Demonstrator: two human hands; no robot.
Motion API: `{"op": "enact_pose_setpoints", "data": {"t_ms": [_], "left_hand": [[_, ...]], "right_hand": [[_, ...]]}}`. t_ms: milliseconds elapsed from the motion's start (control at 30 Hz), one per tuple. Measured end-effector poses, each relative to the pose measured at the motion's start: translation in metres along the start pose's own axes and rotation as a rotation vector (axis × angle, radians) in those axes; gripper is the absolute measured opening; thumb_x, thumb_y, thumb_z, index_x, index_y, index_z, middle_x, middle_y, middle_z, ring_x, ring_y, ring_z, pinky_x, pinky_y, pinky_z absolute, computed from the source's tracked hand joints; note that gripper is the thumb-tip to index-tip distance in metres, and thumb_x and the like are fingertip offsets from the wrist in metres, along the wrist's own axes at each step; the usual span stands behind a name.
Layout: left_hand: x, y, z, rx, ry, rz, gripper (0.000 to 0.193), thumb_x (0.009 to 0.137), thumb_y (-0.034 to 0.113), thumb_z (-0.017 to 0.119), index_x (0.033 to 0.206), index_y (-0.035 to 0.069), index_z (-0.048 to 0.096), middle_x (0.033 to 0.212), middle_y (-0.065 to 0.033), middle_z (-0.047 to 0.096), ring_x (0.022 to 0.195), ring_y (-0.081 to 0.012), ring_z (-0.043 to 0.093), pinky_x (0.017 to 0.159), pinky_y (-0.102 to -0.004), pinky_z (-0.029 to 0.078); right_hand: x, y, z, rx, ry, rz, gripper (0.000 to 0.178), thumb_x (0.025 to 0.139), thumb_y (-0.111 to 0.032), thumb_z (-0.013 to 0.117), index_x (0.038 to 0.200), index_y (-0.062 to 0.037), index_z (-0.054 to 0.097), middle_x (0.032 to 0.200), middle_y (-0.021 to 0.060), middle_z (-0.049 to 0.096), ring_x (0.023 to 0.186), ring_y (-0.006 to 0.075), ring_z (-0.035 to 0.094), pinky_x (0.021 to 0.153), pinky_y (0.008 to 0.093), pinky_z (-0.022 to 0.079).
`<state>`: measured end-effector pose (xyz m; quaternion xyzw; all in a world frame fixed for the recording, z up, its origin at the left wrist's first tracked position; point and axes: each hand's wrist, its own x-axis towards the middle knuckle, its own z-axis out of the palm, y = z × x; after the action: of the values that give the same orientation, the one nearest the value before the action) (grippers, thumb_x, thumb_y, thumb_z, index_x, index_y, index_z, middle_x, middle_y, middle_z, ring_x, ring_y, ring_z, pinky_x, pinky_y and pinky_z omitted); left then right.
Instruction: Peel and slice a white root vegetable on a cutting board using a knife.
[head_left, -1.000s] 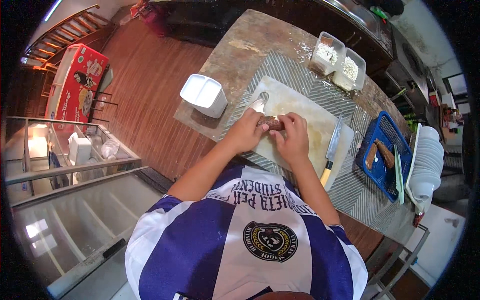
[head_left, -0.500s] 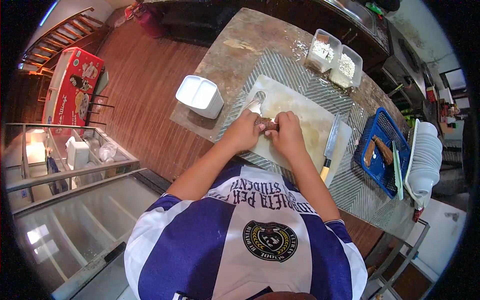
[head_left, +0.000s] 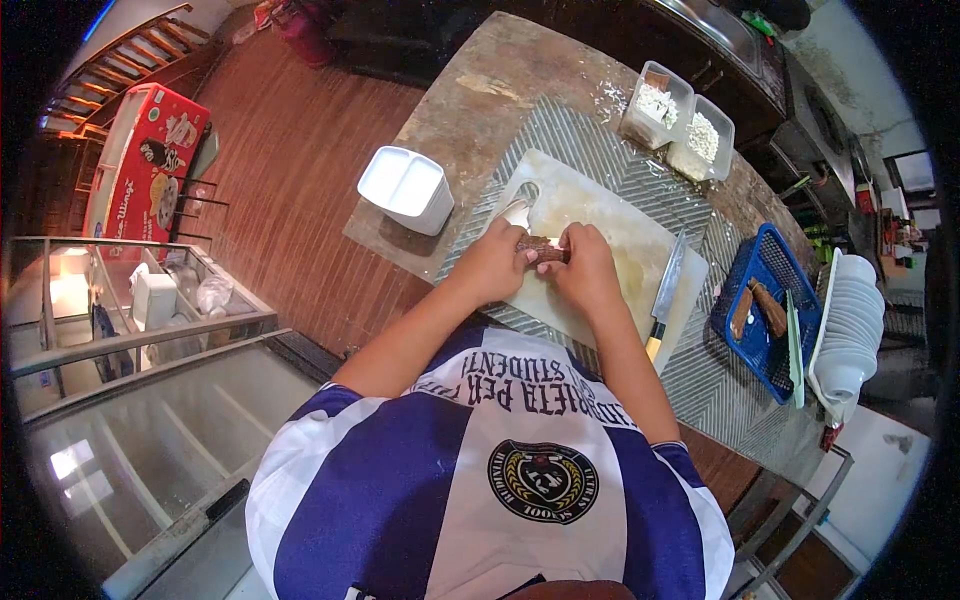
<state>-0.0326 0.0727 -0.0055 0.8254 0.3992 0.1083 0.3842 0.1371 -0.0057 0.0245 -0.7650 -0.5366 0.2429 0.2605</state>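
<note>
Over the left part of a white cutting board [head_left: 630, 220], both my hands grip a short piece of brown-skinned cassava [head_left: 543, 251]. My left hand [head_left: 488, 264] is closed around its left end. My right hand [head_left: 588, 272] pinches the right end, where a pale patch shows through the skin. A white piece [head_left: 516, 213] lies just beyond my left hand, beside the board's handle hole; part of it is hidden. To the right of my right hand, a knife [head_left: 668, 282] rests on the board, its light wooden handle toward me.
A white two-part tub [head_left: 410, 192] stands left of the board. Two clear containers of white bits [head_left: 655, 103] sit at the far right. A blue basket [head_left: 775, 362] holds brown root pieces [head_left: 768, 308] and a pale green strip [head_left: 796, 350]. Stacked white bowls [head_left: 850, 310] stand at the table's right edge.
The view has shifted slightly. My right fingers have shifted a little on the cassava, and more of its pale patch shows between my hands. Both hands still hold it.
</note>
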Motion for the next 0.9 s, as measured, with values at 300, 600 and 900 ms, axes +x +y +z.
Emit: {"op": "enact_pose_setpoints", "data": {"t_ms": [300, 600, 900], "left_hand": [[-0.001, 0.008, -0.001, -0.006, -0.005, -0.033, 0.032, 0.093, 0.019, 0.065, 0.118, -0.001, 0.061, 0.126, -0.0238, 0.055, 0.109, -0.0457, 0.061, 0.093, -0.05, 0.051], [-0.004, 0.012, 0.0, 0.027, 0.0, -0.063, 0.033, 0.094, 0.019, 0.065, 0.12, 0.0, 0.06, 0.121, -0.0219, 0.057, 0.103, -0.044, 0.063, 0.088, -0.0503, 0.053], [-0.001, 0.011, 0.002, 0.052, 0.017, -0.06, 0.034, 0.096, 0.021, 0.063, 0.122, -0.001, 0.06, 0.119, -0.0221, 0.057, 0.104, -0.0432, 0.062, 0.089, -0.0491, 0.052]], "right_hand": [[0.004, -0.008, -0.002, -0.119, -0.086, 0.07, 0.043, 0.067, -0.018, 0.091, 0.092, 0.0004, 0.061, 0.096, 0.0192, 0.063, 0.095, 0.0396, 0.061, 0.084, 0.0472, 0.051], [0.001, -0.002, 0.009, -0.177, -0.041, 0.016, 0.04, 0.07, -0.017, 0.087, 0.093, 0.0025, 0.061, 0.1, 0.0217, 0.062, 0.1, 0.0413, 0.06, 0.086, 0.0482, 0.051], [-0.005, -0.004, 0.005, -0.087, 0.021, 0.029, 0.035, 0.069, -0.012, 0.086, 0.093, -0.0025, 0.062, 0.097, 0.0177, 0.061, 0.098, 0.0391, 0.057, 0.086, 0.0478, 0.049]]}}
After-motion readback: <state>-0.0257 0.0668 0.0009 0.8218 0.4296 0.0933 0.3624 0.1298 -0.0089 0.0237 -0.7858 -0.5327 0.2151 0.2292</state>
